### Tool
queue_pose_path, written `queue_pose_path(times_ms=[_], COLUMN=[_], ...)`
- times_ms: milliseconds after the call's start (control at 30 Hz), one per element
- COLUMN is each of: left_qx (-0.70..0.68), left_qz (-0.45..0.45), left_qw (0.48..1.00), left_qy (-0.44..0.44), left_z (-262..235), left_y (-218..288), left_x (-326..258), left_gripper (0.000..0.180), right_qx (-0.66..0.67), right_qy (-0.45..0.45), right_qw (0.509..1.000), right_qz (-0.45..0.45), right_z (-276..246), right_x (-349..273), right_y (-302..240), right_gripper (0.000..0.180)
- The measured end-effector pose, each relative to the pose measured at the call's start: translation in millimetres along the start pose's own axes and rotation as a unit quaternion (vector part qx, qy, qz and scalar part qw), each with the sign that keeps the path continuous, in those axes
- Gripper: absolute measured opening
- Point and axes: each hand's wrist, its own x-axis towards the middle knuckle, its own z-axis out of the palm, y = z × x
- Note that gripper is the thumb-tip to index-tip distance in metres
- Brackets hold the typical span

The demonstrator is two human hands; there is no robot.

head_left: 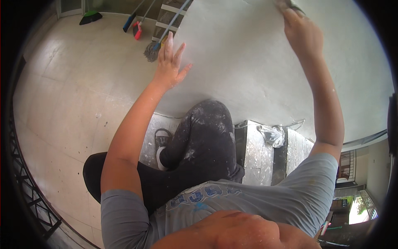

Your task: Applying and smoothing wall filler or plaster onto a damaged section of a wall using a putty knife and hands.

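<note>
A pale grey, smooth wall (232,54) rises in front of me. My right hand (302,33) is raised against its upper part, fingers closed round a small dark thing that is blurred and partly hidden by the hand. I cannot make out what it is. My left hand (169,65) is held up at the wall's left edge with fingers spread and nothing in them. White dust marks its fingertips. Whether it touches the wall I cannot tell.
Paint-spattered steps (259,155) lie at right, with a crumpled plastic bag (273,136) on them. Beyond the wall's left edge stand a grey mop (151,52), a red brush (137,30), a blue broom (129,24), a green-black broom head (90,17) and stacked boxes (166,17). A black railing (35,202) runs at far left.
</note>
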Motion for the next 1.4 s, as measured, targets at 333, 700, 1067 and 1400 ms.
queue_pose_path(times_ms=[333, 700, 1067, 1400], left_qx=[0.014, 0.024, 0.009, 0.024], left_qz=[0.013, -0.001, -0.004, -0.009], left_qw=[1.000, 0.999, 1.000, 0.999], left_qy=[-0.010, -0.025, -0.006, -0.044], left_z=[1, 1, 0, -2], left_y=[-4, 3, 1, 1], left_x=[-2, -5, -6, -5], left_gripper=[0.091, 0.094, 0.093, 0.098], right_qx=[0.020, 0.014, 0.043, 0.018], right_qy=[0.031, -0.076, -0.140, -0.072], right_qw=[0.999, 0.996, 0.983, 0.995], right_qz=[-0.007, -0.046, -0.111, -0.066], right_z=[7, 13, 18, -2], right_x=[-7, 2, 11, 29], right_y=[22, 20, 12, 24], right_gripper=[0.021, 0.036, 0.032, 0.019])
